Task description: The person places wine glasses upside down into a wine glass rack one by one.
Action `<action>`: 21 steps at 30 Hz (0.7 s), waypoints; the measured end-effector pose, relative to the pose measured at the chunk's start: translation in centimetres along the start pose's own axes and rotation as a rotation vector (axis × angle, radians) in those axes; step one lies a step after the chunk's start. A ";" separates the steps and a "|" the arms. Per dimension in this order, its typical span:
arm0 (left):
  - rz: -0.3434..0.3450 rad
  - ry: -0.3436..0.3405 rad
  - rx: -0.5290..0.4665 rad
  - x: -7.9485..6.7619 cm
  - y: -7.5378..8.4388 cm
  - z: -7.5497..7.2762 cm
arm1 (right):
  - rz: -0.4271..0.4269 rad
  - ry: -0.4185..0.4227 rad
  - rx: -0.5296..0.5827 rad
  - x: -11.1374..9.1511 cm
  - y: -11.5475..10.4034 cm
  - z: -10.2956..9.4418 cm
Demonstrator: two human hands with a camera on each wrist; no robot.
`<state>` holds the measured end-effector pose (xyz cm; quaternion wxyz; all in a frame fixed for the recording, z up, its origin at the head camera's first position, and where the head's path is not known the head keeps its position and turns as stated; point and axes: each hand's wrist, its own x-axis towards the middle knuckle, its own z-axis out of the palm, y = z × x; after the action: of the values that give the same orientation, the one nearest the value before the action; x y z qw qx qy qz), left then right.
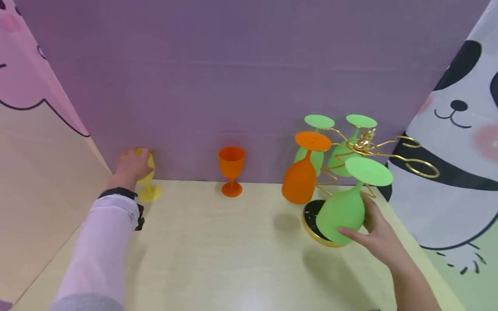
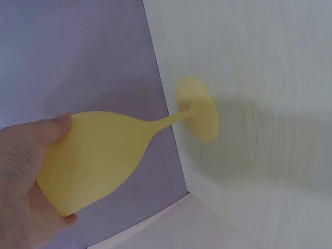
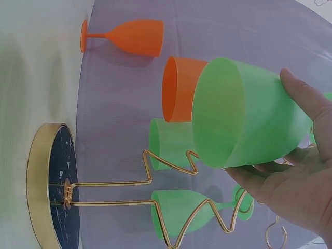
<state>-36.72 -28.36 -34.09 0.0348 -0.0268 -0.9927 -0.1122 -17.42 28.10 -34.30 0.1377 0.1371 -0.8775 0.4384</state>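
Observation:
My left hand [image 1: 132, 166] grips a yellow goblet [image 2: 98, 161] around its bowl near the rim. The goblet stands upright, its round foot [image 1: 150, 194] on the table by the back wall. My right hand [image 1: 375, 235] holds a light green goblet [image 1: 342, 214] by the bowl, upside down, at the front of a gold wire rack [image 1: 362, 149]. Whether its stem sits in a rack loop cannot be told. An orange goblet [image 1: 298, 183] hangs upside down beside it. Two more green goblets [image 1: 319, 121] [image 1: 361, 121] hang behind.
Another orange goblet [image 1: 231, 162] stands upright at the back wall, between the hands. The rack's round black base [image 3: 65, 176] has a gold rim. Gold loops [image 1: 426, 168] project to the right. Purple wall [image 1: 249, 86] and panda-printed panel [image 1: 447, 151] bound the table [image 1: 218, 259].

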 end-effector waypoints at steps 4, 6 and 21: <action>0.005 0.000 0.008 -0.1 0.2 0.0 | -0.031 0.005 0.000 0.0 -0.2 -0.4; 0.003 -0.006 0.009 -0.1 0.3 -0.1 | -0.074 0.016 0.034 0.0 -0.3 -0.7; -0.009 -0.012 0.040 -0.3 0.7 -0.3 | -0.443 0.149 0.644 -1.3 -3.0 -4.8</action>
<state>-36.40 -27.74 -33.63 0.0290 -0.0223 -0.9950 -0.0926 -14.51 30.39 -29.82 0.2424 0.3270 -0.6320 0.6595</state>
